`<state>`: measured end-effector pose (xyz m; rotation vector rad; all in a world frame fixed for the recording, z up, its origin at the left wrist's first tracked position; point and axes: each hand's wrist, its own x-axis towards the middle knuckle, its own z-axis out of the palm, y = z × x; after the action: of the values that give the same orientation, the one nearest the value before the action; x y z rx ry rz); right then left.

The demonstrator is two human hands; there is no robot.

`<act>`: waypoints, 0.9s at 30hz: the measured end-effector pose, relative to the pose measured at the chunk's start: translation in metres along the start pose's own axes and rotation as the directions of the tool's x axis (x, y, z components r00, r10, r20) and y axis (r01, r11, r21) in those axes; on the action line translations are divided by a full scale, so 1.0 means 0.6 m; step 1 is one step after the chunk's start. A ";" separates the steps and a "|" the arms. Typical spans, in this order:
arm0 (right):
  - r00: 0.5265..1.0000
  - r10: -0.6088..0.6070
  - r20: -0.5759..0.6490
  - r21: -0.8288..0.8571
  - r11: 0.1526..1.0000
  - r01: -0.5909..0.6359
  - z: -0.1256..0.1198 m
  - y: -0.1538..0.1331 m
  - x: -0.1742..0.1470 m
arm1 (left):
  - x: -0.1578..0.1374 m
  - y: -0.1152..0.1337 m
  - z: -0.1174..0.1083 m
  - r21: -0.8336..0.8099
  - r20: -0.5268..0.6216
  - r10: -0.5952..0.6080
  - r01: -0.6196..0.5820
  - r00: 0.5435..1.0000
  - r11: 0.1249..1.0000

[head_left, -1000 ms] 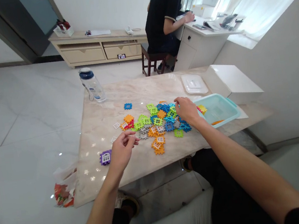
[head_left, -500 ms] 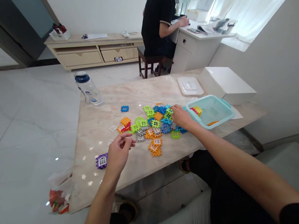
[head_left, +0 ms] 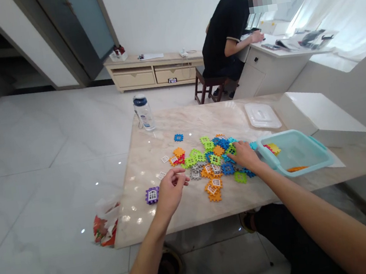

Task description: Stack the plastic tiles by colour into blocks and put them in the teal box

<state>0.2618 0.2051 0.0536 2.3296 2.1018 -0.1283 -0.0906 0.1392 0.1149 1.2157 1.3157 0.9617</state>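
My right hand [head_left: 245,155] reaches into a loose pile of colourful notched plastic building tiles. Its thumb and index finger are at the edges of a green tile with window bars [head_left: 231,149]. My left hand [head_left: 172,189] hovers over the near left of the pile, fingers loosely curved with a gap to the thumb; I see nothing clearly held in it. Close to it are grey tiles [head_left: 195,174], a white window piece [head_left: 161,175] and a purple tile with a white window [head_left: 152,195]. Orange tiles with white windows [head_left: 214,190] lie between the hands.
A light blue bin [head_left: 307,149] with a few tiles stands at the right. Behind it are a clear lid [head_left: 262,115] and a white box [head_left: 325,110]. A water bottle [head_left: 145,114] stands at the back left. Another person [head_left: 227,26] sits at a desk beyond.
The camera view has turned left, so everything sits further right in the picture. Both hands remain at nearly the same places over the tiles.
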 end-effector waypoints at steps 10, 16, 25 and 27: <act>1.000 0.017 0.006 0.080 0.997 -0.017 0.012 0.005 0.006 | -0.007 -0.018 0.003 0.002 0.013 -0.003 0.003 1.000 1.000; 0.999 0.035 0.001 0.080 0.996 -0.035 0.012 0.003 0.004 | -0.012 -0.022 0.011 -0.011 0.041 -0.025 0.025 0.999 1.000; 0.999 0.026 -0.022 0.129 0.991 -0.023 0.003 0.008 0.008 | -0.011 -0.030 0.014 -0.001 0.041 -0.015 0.015 0.999 1.000; 0.999 0.041 -0.006 0.111 0.993 -0.040 0.002 0.005 0.007 | -0.011 -0.031 0.015 -0.009 0.041 -0.017 0.017 0.999 1.000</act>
<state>0.2653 0.2088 0.0520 2.4363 2.1019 -0.2411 -0.0849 0.1290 0.0965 1.2093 1.2862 0.9252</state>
